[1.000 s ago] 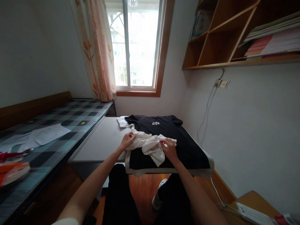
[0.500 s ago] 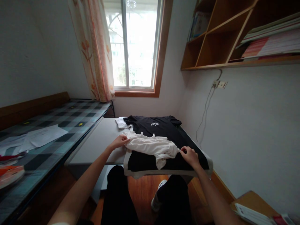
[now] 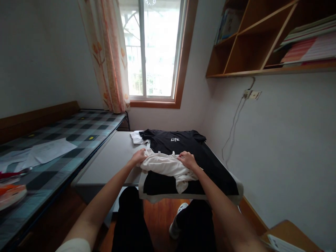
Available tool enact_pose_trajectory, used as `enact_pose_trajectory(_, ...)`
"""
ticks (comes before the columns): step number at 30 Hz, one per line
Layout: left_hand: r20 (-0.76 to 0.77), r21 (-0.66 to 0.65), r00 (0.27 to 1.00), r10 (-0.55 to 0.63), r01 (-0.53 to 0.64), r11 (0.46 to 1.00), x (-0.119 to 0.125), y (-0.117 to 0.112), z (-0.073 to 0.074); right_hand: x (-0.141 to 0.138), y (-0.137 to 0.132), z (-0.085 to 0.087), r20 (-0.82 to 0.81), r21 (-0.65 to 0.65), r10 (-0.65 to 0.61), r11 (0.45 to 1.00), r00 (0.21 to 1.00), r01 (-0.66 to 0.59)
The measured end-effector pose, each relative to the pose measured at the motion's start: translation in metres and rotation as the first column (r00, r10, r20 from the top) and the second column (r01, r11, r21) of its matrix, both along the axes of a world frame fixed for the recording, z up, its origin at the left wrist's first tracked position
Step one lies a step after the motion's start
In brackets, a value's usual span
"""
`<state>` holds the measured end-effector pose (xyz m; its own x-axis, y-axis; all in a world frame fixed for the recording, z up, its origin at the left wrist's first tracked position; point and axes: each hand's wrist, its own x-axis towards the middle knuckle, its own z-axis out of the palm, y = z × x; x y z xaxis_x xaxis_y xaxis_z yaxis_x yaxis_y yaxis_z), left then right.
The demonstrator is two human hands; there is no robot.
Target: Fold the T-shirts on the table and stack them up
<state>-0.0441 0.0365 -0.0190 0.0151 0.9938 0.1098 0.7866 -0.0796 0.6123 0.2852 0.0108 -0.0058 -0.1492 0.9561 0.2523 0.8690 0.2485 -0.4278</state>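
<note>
A crumpled white garment (image 3: pixel 164 166) lies bunched across a black T-shirt (image 3: pixel 194 145), which is spread flat with white lettering on it. My left hand (image 3: pixel 139 156) grips the white garment at its left end, fingers closed on the cloth. At the far edge of the same garment, on its right side, my right hand (image 3: pixel 188 160) pinches the fabric. Part of the garment's right end is hidden behind my right forearm. White cloth (image 3: pixel 138 137) shows beside the left sleeve of the black T-shirt.
The grey-white table (image 3: pixel 105 161) stands under the clothes. To the left is a bed with a checked cover (image 3: pixel 65 131), bearing papers (image 3: pixel 47 153). Wooden shelves (image 3: pixel 252 49) hang on the right wall above a power socket (image 3: pixel 250 94). A small wooden surface (image 3: pixel 291 234) is at lower right.
My right hand has moved left and away from me, from the garment's right tip to its far edge. My left hand has shifted slightly right and forward along the left end.
</note>
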Motion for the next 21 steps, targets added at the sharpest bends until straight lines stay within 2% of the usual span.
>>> enact_pose_trajectory(2,0.025,0.028,1.000,-0.003,0.002,1.000,-0.006,0.000,0.004,0.010,0.004,0.003,-0.171,0.104,-0.032,0.993,0.985,0.050)
enact_pose_trajectory(5,0.066,0.105,0.998,0.001,-0.008,0.994,-0.019,-0.001,0.018,0.046,0.007,0.013,-0.470,0.212,-0.092,0.953,0.878,0.214)
enact_pose_trajectory(8,0.138,0.204,0.990,0.000,-0.028,0.979,-0.026,-0.002,0.030,0.096,-0.001,0.018,-0.553,0.253,-0.171,0.898,0.815,0.361)
enact_pose_trajectory(9,0.168,0.229,0.986,-0.016,-0.024,0.973,-0.027,-0.002,0.033,0.113,-0.007,0.017,-0.527,0.246,-0.190,0.899,0.828,0.363)
enact_pose_trajectory(11,0.220,0.237,0.972,-0.083,0.029,0.971,-0.025,-0.004,0.035,0.140,-0.019,0.011,-0.370,0.171,-0.215,0.940,0.904,0.294)
enact_pose_trajectory(12,0.238,0.212,0.962,-0.132,0.082,0.974,-0.024,-0.005,0.034,0.150,-0.025,0.007,-0.255,0.094,-0.213,0.965,0.943,0.244)
enact_pose_trajectory(14,0.261,0.127,0.941,-0.217,0.189,0.974,-0.021,-0.007,0.033,0.160,-0.034,0.001,-0.030,-0.048,-0.188,0.981,0.982,0.186)
enact_pose_trajectory(15,0.271,0.085,0.933,-0.239,0.224,0.971,-0.020,-0.007,0.032,0.159,-0.036,0.001,0.055,-0.070,-0.178,0.981,0.982,0.182)
enact_pose_trajectory(17,0.276,0.017,0.930,-0.243,0.248,0.969,-0.022,-0.007,0.030,0.147,-0.033,0.004,0.140,0.000,-0.157,0.987,0.978,0.158)
enact_pose_trajectory(19,0.262,-0.060,0.936,-0.236,0.260,0.964,-0.026,-0.006,0.028,0.123,-0.025,0.011,0.141,0.113,-0.078,0.992,0.987,0.062)
enact_pose_trajectory(21,0.231,-0.109,0.943,-0.241,0.271,0.956,-0.033,-0.006,0.027,0.093,-0.014,0.015,0.113,0.123,0.050,0.990,0.992,-0.063)
